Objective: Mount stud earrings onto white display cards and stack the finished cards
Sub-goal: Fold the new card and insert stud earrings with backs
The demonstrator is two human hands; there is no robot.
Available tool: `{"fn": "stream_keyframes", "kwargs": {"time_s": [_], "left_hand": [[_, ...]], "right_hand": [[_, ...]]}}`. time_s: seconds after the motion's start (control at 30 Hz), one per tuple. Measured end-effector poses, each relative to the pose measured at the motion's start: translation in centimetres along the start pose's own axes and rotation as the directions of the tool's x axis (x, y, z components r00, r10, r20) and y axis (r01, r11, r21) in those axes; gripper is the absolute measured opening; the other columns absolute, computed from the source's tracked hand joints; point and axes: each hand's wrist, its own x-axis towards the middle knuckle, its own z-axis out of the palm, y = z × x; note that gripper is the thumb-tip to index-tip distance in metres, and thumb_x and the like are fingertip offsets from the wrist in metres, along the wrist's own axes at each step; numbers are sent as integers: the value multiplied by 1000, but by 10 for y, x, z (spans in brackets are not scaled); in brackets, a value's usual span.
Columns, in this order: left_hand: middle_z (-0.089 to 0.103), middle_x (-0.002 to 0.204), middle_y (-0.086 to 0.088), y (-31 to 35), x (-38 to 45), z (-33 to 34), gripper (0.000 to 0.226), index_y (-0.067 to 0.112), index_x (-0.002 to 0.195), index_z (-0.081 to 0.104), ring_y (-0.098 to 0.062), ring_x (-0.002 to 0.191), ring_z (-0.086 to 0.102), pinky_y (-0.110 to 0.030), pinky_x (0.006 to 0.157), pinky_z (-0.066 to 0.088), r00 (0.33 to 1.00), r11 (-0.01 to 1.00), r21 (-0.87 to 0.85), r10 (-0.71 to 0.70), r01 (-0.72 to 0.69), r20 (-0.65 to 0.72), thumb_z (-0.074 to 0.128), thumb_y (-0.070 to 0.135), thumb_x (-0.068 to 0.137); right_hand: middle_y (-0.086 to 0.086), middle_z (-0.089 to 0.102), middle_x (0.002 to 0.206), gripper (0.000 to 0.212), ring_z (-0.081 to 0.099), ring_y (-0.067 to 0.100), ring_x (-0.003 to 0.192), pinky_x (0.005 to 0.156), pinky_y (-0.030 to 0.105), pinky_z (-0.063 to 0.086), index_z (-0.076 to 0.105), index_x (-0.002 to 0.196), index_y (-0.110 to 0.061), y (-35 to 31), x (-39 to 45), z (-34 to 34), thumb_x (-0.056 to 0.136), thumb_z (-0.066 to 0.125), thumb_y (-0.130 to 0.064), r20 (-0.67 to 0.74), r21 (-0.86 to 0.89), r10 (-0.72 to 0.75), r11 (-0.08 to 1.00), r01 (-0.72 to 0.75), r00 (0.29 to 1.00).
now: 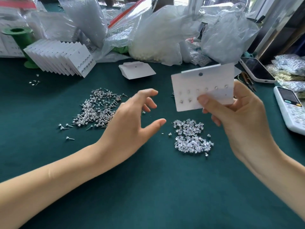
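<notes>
View from above a dark green table (148, 187), looking down at a person's two bare forearms. The right hand (237, 123) holds a white display card (204, 86) upright above the table, thumb pinching its lower edge against the fingers behind. The card is partly filled: six studs sit in the upper row, and two more at the left of the lower row, with the rest of that row bare. The left hand (132, 119) hovers over the table with fingers spread and loosely curved, grasping nothing, just right of a scattered pile of stud earrings (97, 111). A pile of clear earring backs (192, 137) lies below the card. Farther back on the left, finished cards (61, 58) lean in an overlapping row, and blank cards (137, 71) lie in a small stack near the middle. The mounting step appears to be midway; the next move likely calls for pinching one stud from the pile and pushing its post through the next free hole.
</notes>
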Motion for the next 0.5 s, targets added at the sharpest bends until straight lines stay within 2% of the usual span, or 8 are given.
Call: {"fn": "stream_keyframes", "kwargs": {"time_s": [0.1,0.2,0.37,0.43,0.5], "left_hand": [[63,83,11,-3,2,2,21,19,100,64,-5,79,57,-10,77,37,995,998,1,56,-56,87,72,18,81],[62,80,9,-3,1,5,8,18,87,70,-7,73,57,-21,74,46,972,989,-2,146,-148,186,73,17,80],[64,84,6,-1,-1,8,5,21,83,73,-11,74,58,-35,79,46,955,973,47,213,-227,207,73,23,79],[65,84,6,-1,0,9,4,20,83,73,-12,74,58,-37,78,46,951,971,48,219,-235,216,74,21,79],[65,83,5,1,2,10,5,19,82,72,-13,74,57,-37,77,47,950,971,47,220,-236,224,75,17,78]], "right_hand": [[-16,73,73,18,63,-4,57,49,6,42,63,86,-24,11,-11,-7,72,73,-16,12,-76,-1,997,2,1000],[-18,73,74,19,64,-4,60,51,7,45,63,84,-22,19,-19,-12,67,72,-19,-11,-90,4,996,-5,1000],[-19,73,78,17,65,-5,62,51,6,44,61,84,-19,16,-19,-8,70,71,-17,11,-76,-70,995,71,997],[-16,73,79,16,66,-3,65,53,11,48,62,82,-20,17,-22,-7,69,71,-18,12,-78,-60,995,61,998],[-15,74,80,13,67,4,66,56,21,53,64,78,-24,19,-23,-6,68,72,-20,13,-81,-49,995,50,999]]}}
